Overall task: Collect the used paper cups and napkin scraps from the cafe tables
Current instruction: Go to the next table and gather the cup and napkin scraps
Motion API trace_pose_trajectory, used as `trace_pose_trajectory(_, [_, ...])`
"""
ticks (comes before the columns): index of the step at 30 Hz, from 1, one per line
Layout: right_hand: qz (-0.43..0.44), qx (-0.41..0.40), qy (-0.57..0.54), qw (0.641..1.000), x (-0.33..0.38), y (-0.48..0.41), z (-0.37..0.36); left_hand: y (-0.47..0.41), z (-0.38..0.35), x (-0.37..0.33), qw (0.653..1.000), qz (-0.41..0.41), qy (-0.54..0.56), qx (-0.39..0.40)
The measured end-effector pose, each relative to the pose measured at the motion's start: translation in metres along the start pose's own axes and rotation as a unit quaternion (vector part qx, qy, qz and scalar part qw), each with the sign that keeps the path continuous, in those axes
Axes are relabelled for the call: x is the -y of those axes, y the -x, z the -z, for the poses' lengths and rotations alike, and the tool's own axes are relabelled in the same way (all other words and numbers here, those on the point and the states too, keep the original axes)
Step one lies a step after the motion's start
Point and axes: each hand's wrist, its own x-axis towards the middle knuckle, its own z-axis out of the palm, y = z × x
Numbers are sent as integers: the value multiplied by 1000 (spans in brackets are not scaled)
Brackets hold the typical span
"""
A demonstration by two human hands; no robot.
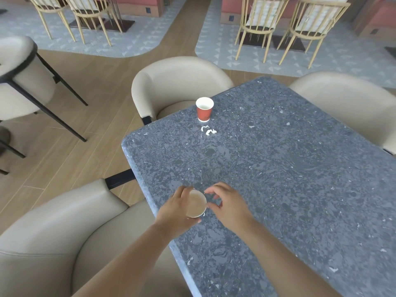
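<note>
My left hand (pixel 175 207) grips a paper cup (pixel 196 203) near the table's front left edge; I look straight into its pale inside. Just right of the cup my right hand (pixel 227 203) hovers with fingers curled and apart, holding nothing that I can see. A small white scrap (pixel 203 214) shows at the cup's lower right rim. Farther back stands a red paper cup (pixel 204 109), upright with a white inside. White napkin scraps (pixel 208 130) lie on the table just in front of it.
The dark speckled stone table (pixel 278 168) fills the right half. Beige padded chairs stand at its near left (pixel 64 232), far left (pixel 177 82) and far right (pixel 347 103). Another beige chair (pixel 19 78) stands at the left; wooden chairs (pixel 259 24) line the back.
</note>
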Motion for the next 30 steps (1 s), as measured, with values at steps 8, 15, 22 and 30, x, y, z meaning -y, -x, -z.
trace_pose_trajectory(8, [-25,16,44,999,-21,-6,-8,-17,5,11,1000,9,-1,-24])
trace_pose_trajectory(15, [-49,83,75,992,-34,-14,-28,-29,-2,21,999,32,-25,-27])
trace_pose_trajectory(22, [-66,182,139,971,-42,-21,-50,-32,-9,30,998,21,-51,-9])
trace_pose_trajectory(30, [-73,177,136,972,-48,-22,-62,-27,3,32,998,-8,-56,4])
